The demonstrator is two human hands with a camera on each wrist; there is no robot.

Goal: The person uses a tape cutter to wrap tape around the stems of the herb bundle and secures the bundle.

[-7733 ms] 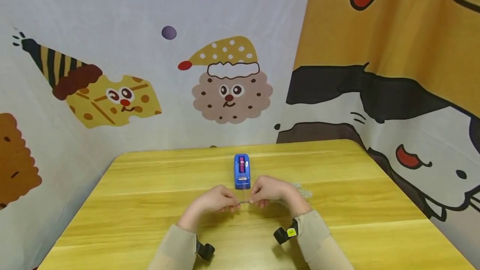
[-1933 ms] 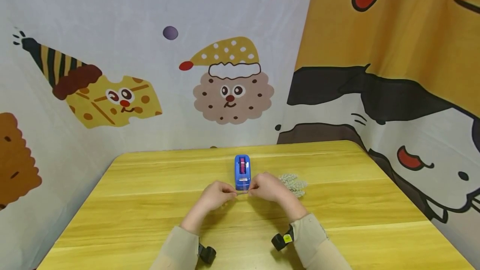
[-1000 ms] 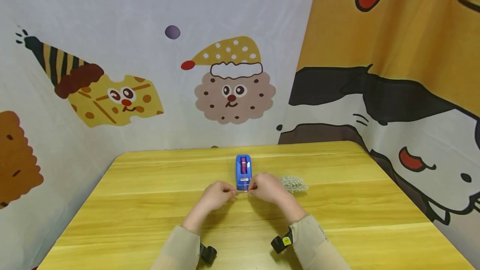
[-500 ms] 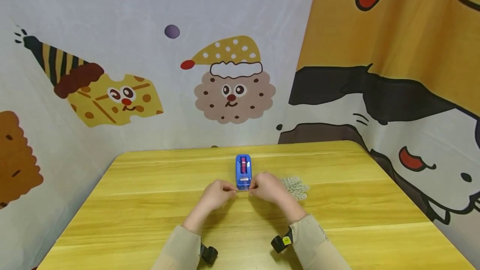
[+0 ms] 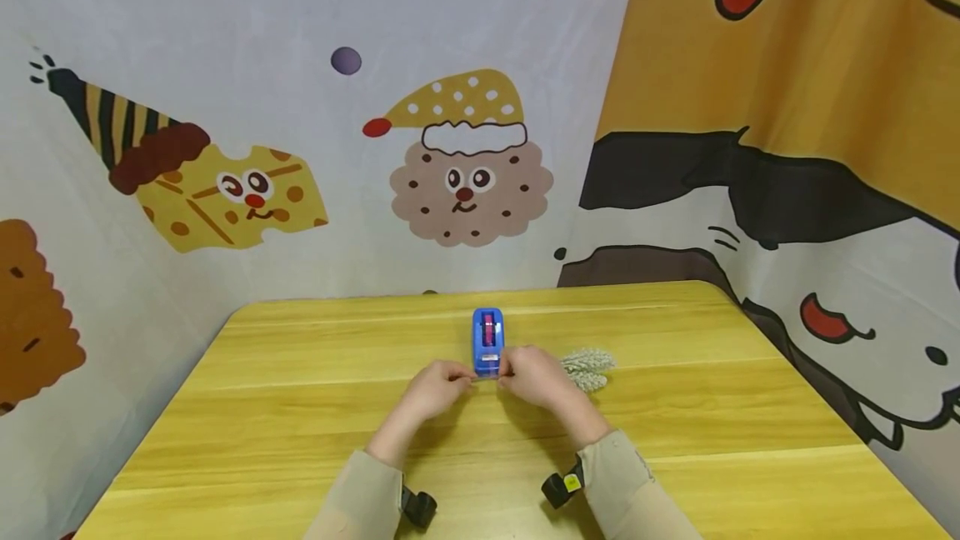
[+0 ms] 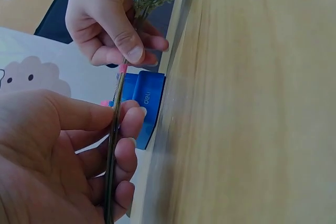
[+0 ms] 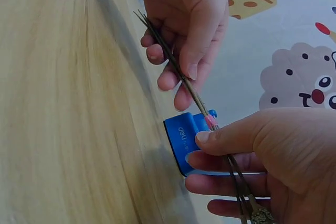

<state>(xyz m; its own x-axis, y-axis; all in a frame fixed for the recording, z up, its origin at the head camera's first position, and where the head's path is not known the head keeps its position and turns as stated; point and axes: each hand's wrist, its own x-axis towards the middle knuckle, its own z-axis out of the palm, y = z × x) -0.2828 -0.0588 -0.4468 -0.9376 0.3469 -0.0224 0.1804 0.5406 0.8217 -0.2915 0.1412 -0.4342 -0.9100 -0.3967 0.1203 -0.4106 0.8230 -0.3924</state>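
Observation:
A thin bunch of dried flowers [image 5: 588,369] with small pale heads lies across both hands, its heads out to the right. My left hand [image 5: 435,390] pinches the dark stems [image 6: 110,169] between thumb and fingers, the other fingers curled behind them. Closer to the heads, my right hand [image 5: 536,375] pinches the same stems. Between the two hands, beside the right thumb, a band of pink tape [image 7: 211,120] goes round the stems. Just beyond the stems stands a blue tape dispenser [image 5: 488,350] holding a pink roll [image 5: 488,328]; clear tape at its front reaches toward the stems.
The dispenser stands on a wooden table [image 5: 300,407], whose far edge meets a cartoon-printed curtain [image 5: 465,23]. Each forearm wears a black wrist camera [image 5: 418,508] at the sleeve's cuff.
Both hands and the stems have moved forward, right up to the dispenser's front, so less tape spans the gap. The flower heads have turned and shifted between frames. The head view drifts slightly.

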